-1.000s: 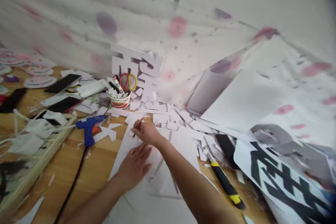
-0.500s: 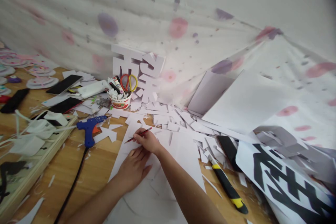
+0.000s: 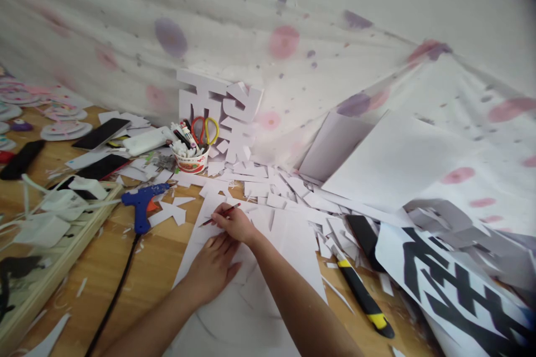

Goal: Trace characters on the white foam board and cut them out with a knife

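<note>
Pencil (image 3: pixel 228 211) pinched in our right hand (image 3: pixel 234 224), just beyond our left hand (image 3: pixel 214 269), which we've flat on white sheet (image 3: pixel 297 245).

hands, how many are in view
2: the bare left hand lies on the large white sheet; the bare right hand holds a slim dark-red pencil. No others show.

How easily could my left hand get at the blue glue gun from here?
Probably easily, yes: the left hand lies on the white sheet, apparently holding nothing, and nothing tall seems to stand between it and the blue glue gun.
</note>
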The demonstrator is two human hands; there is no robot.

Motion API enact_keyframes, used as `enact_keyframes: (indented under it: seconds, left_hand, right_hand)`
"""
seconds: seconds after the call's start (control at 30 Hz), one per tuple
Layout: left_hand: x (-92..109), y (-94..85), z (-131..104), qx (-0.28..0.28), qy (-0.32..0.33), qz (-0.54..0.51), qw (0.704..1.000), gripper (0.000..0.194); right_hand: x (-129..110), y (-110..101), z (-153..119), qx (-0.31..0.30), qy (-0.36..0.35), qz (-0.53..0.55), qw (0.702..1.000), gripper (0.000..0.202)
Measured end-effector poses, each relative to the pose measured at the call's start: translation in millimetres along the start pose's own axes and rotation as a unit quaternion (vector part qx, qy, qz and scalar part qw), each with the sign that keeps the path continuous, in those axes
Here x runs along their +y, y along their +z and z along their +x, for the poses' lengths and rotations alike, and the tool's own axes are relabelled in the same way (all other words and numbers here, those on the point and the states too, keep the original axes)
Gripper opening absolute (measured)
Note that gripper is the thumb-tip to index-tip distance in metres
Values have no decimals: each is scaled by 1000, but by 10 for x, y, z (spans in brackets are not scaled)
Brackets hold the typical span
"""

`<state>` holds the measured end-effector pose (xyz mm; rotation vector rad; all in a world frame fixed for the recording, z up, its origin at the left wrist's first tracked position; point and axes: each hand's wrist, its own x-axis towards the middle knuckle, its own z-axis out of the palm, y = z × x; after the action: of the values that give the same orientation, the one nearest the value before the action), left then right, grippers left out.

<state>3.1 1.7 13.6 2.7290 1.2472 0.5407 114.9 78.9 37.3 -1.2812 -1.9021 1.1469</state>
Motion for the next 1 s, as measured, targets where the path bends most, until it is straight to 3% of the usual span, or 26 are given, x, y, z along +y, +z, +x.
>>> enact_keyframes:
  seconds: [0.17,0.3,0.43,0.6,0.83,1.0]
  left_hand:
    - [-31,44,-14,19,11,8,1000,45]
    - [-46,66,-20,14,14,22,1000,47]
    - [-37,42,-18,-5,7,24,1000,48]
    - [-18,-1,-5,-35,-7,18,999,47]
    - [-36,50,-26,2,11,31,999,48]
    - [-43,62,-38,6,8,24,1000,47]
  right_hand:
    - [-38,-89,12,1,24,-52,998,17]
    - [-178,-261,-12,-19,24,-164,986,17]
    - [-404,-349,-25,-57,-5,-309,949,19]
    - [-584,-252,43,-96,-37,-405,908,19]
    - [-433,-166,312,13,20,-217,976,37]
    - [-395,-30,552,11,20,-272,962,42]
